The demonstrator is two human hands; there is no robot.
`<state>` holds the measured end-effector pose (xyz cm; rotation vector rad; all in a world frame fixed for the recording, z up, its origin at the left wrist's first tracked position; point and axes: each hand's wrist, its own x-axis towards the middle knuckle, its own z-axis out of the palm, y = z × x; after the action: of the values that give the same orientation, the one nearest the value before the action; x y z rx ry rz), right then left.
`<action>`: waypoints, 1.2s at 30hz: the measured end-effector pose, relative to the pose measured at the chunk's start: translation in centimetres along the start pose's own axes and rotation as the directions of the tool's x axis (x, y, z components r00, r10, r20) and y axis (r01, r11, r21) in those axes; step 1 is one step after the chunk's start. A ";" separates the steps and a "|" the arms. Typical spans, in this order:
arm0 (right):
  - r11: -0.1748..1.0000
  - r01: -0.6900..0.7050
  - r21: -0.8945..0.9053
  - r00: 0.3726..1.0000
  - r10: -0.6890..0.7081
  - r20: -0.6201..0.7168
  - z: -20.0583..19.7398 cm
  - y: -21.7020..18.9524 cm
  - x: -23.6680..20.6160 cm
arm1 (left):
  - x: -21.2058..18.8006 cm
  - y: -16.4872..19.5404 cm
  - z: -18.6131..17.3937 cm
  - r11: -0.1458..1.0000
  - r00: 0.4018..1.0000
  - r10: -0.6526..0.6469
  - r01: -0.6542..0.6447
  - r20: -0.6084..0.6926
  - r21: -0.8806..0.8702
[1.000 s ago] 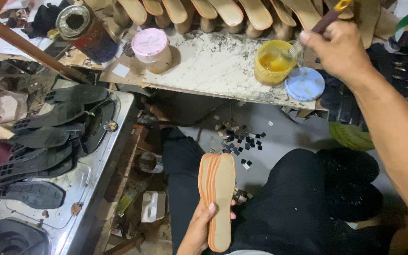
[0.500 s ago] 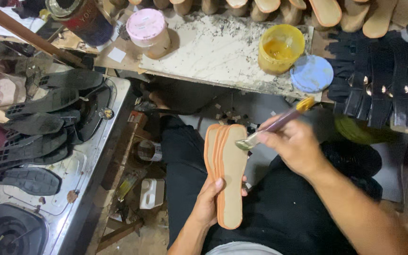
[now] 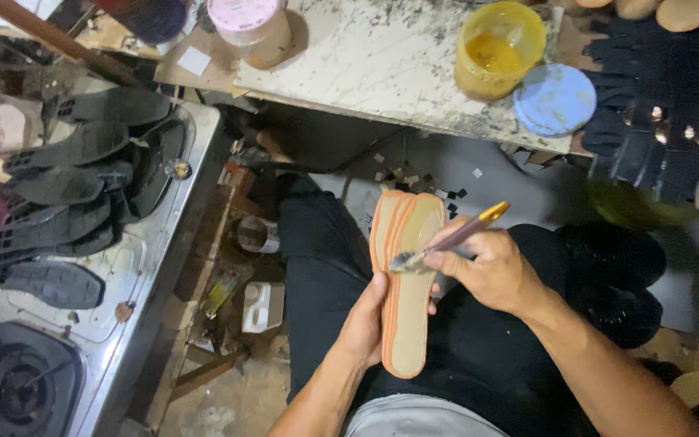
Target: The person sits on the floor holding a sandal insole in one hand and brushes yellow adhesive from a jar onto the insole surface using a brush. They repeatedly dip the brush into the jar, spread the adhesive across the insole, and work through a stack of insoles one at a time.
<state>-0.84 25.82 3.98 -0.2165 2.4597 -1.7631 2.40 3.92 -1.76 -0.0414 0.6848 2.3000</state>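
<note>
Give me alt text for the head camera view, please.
A left hand holds tan insoles over the lap while the right hand brushes them with a brush. A yellow tub sits on the bench above.

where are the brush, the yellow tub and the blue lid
brush (image 3: pixel 456 236), head view, middle of its handle
yellow tub (image 3: pixel 498 48), head view, glue surface inside
blue lid (image 3: pixel 554 99), head view, centre of its top
</note>
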 end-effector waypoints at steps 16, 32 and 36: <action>0.990 0.141 -0.007 0.958 -0.134 0.252 2.3 -1.9 -3.1 | -0.9 3.0 -2.4 0.990 0.996 0.057 -0.066 -0.075 -0.122; 0.833 0.413 -0.368 0.909 -0.399 0.118 -0.3 -2.7 0.3 | -2.6 2.4 -2.2 0.997 0.999 0.030 -0.032 -0.036 -0.073; 0.893 0.279 -0.352 0.951 -0.309 -0.031 -1.6 -2.9 0.1 | -2.6 1.9 -2.9 1.000 1.000 0.000 0.000 -0.028 -0.008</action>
<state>-1.01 26.35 7.27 -0.5845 2.9190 -1.4405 2.56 -0.31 -2.83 -0.0778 0.6901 2.3064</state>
